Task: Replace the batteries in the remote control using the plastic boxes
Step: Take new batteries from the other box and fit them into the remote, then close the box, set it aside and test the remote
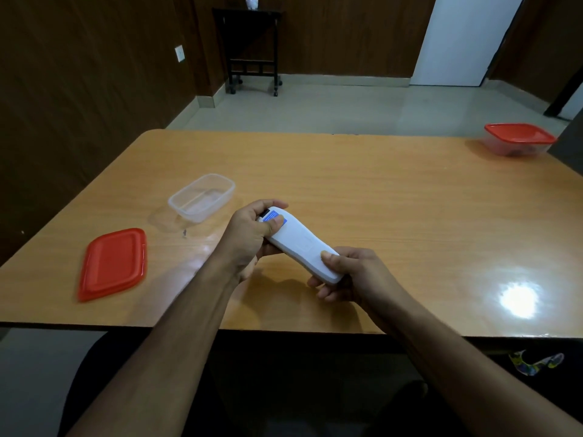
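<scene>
Currently both hands clamped on white plastic remote control (301,247) back-side up, left hand (252,238) at labelled end, right hand (344,274) at near end, above glossy wooden table (378,200)

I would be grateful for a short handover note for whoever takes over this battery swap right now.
Left hand: closed on the far end of the white remote, thumb on its blue label.
Right hand: closed on the near end, thumb on the back.
The remote is held back-up above the table.
The open clear box looks empty; its red lid lies beside it. The closed red-lidded box sits at the far right.
Done: one box opened.
Left: open the remote, swap batteries, close up.
</scene>
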